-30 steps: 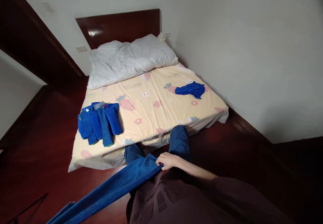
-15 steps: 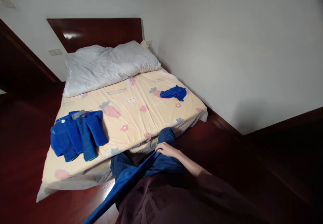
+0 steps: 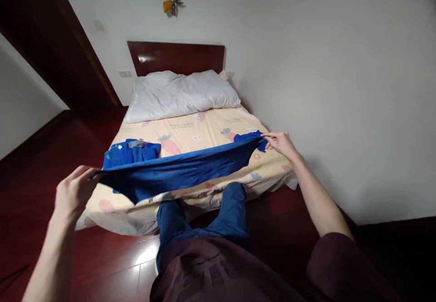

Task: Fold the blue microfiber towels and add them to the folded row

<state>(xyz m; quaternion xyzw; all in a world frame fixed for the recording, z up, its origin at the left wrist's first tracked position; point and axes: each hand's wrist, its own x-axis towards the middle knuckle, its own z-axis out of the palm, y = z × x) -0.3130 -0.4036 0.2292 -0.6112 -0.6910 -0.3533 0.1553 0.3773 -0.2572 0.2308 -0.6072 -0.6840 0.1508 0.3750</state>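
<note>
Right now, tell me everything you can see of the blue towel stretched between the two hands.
The blue towel is a deep blue, soft-looking cloth, likely terry. It is pulled out lengthwise in the air above the foot of the bed, sagging slightly in the middle, with its lower edge hanging loose near the left end. The left hand pinches one end and the right hand pinches the other, which sits higher and farther away. Nothing else appears to touch it; it partly hides the folded blue towels behind it.
</note>
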